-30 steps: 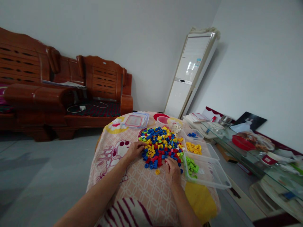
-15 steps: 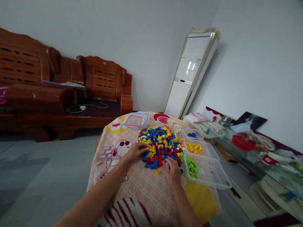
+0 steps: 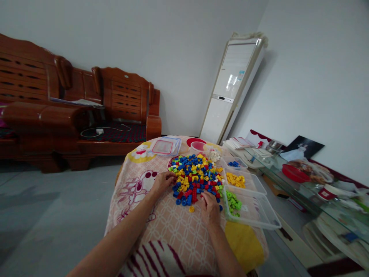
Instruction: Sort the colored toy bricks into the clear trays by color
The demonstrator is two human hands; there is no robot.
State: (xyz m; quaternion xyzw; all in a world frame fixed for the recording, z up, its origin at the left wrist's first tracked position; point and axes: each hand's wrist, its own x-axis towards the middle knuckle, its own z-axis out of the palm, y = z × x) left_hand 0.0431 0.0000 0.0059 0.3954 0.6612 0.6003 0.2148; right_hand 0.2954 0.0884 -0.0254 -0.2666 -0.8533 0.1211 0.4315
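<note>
A heap of small plastic building bricks (image 3: 198,171) in blue, yellow, red, green and white lies on the cloth-covered table (image 3: 175,234). At the heap's left edge is my left hand (image 3: 163,184), its fingers bent together at the bricks. What they pinch, if anything, is too small to make out. My right hand (image 3: 210,209) rests at the near right edge of the heap with curled fingers; a bit of red shows by the fingertips, but its kind is unclear. A round yellow piece (image 3: 191,209) lies between the hands, close to several blue bricks.
Right of the heap stand clear plastic boxes with green bricks (image 3: 233,202), yellow bricks (image 3: 235,179) and blue bricks (image 3: 233,164). White pieces (image 3: 214,155), a pink-lined bowl (image 3: 198,146) and box lids (image 3: 163,147) lie behind. A cluttered glass table (image 3: 291,188) stands at right.
My left hand has drawn back slightly to the left and up along the heap's edge. My right hand has stayed almost in place.
</note>
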